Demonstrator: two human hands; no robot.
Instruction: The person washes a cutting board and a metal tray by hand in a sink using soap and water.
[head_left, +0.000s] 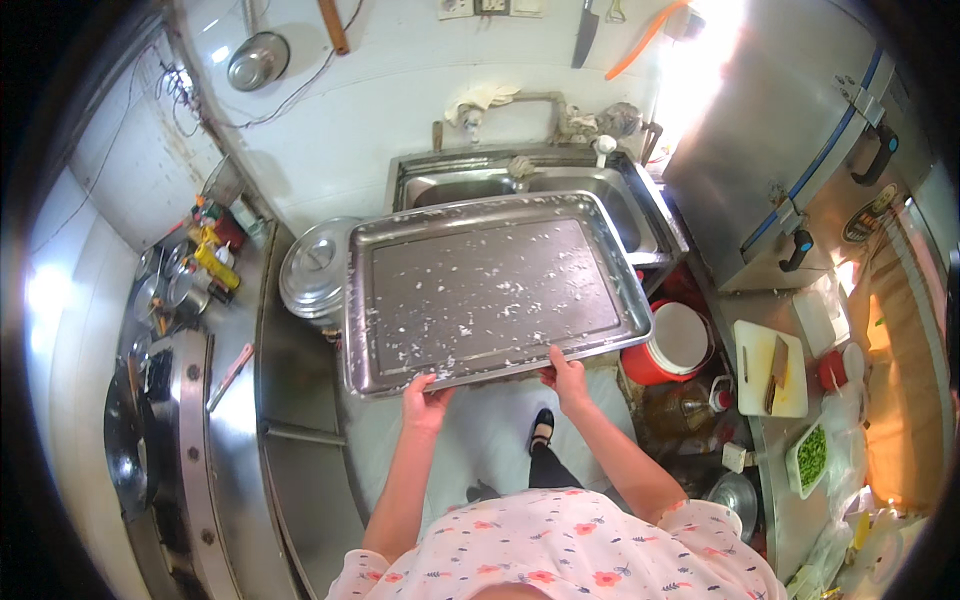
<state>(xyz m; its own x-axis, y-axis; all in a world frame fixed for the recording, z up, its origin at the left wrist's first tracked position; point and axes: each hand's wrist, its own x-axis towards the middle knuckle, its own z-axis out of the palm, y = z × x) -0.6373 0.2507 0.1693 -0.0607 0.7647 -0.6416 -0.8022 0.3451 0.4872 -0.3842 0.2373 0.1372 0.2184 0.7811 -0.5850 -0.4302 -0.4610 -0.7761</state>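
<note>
My left hand and my right hand grip the near edge of a large rectangular metal tray, thumbs over its rim and fingers underneath. White bits that look like grains of rice are scattered over the tray's bottom and rim. The tray is tilted a little, its right side farther from me than its left. Its far edge overlaps the front of a double-bowl steel sink in the picture. A faucet with a white cloth over it is on the wall behind the sink.
Left are a steel counter with seasoning bottles, a wok and a pink-handled knife. A lidded metal pot stands beside the tray. Right are a red bucket, a cutting board, chopped greens and a steel cabinet.
</note>
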